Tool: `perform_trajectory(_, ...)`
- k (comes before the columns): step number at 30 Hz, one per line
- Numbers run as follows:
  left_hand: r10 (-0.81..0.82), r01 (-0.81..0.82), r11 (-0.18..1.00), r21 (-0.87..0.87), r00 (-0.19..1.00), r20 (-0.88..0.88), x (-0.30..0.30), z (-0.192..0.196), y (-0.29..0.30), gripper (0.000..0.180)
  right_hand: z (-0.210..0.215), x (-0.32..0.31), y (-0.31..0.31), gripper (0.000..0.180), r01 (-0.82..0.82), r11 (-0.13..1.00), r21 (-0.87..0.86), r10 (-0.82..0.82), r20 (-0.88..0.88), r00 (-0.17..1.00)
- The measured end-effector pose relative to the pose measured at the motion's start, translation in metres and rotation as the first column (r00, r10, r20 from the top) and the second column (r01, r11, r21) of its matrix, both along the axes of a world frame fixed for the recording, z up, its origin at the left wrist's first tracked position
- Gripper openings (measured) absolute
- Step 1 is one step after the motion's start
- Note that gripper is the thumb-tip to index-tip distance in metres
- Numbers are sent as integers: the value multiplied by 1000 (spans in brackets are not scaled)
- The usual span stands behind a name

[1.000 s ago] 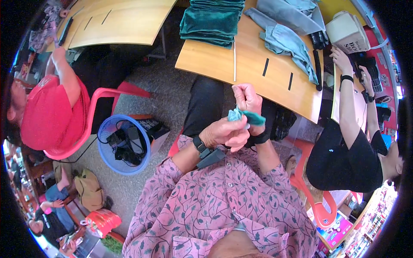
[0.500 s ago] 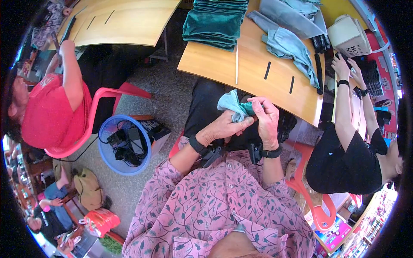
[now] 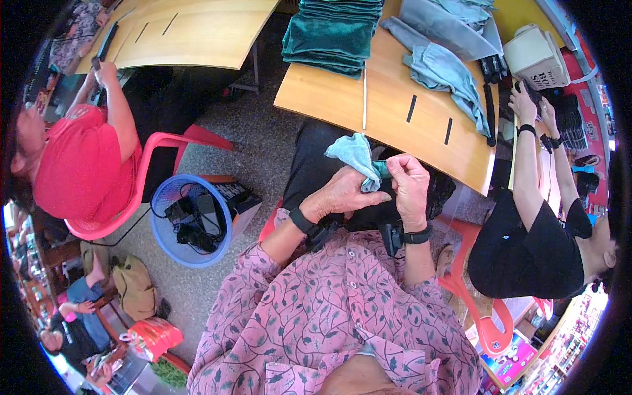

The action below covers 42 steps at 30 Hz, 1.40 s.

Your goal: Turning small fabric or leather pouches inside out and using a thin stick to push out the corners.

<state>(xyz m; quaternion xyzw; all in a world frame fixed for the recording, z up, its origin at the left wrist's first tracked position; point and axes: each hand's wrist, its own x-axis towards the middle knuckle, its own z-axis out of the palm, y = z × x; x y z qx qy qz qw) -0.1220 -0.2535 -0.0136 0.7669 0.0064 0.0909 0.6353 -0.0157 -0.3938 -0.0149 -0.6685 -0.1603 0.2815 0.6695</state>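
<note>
A small velvet cloth piece point(image 3: 356, 155) is held above my lap, off the near edge of the table. Most of it shows a pale blue-green side, while a dark green part shows beside my right fingers. My left hand point(image 3: 343, 195) grips the pale part, its thumb stretched out toward the right. At the dark green end, my right hand point(image 3: 410, 184) is closed in a pinch. On the table lie a stack of folded dark green velvet pieces point(image 3: 327, 37) and a crumpled heap of pale blue-green cloth pieces point(image 3: 442, 71).
The wooden table point(image 3: 329, 92) has dark slots and a white strip. A grey bin point(image 3: 454, 33) holds more cloth. A blue basket point(image 3: 158, 220) with cables stands left on the floor. One person point(image 3: 85, 168) sits left; another point(image 3: 526, 243) works at right beside a white bag point(image 3: 536, 56).
The pale part of the cloth has spread wider above my left hand. My right hand has shifted slightly, with its fingers curled more tightly, and more dark green shows.
</note>
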Motion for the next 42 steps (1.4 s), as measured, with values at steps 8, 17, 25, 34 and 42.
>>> perform_trajectory(8,-18,-52,921,-386,984,-176,-2,-11,-1,33,11,-3,4,21,-58,998,21,61,-159,985)
perform_trajectory(17,29,-29,999,-17,1000,1,1,-13,-2,18,-11,-6,-1,16,-21,1000,13,22,-107,994)
perform_trajectory(25,-54,7,944,-331,989,-134,-1,-14,2,24,-4,-10,4,18,82,997,9,-82,-74,994)
perform_trajectory(34,-143,70,953,-295,962,-233,-3,-13,5,30,-2,-5,-1,15,106,992,-74,-97,120,988)
perform_trajectory(42,-331,172,656,-735,940,-76,-1,-19,-2,33,-5,-3,6,21,278,951,-135,-182,483,857)
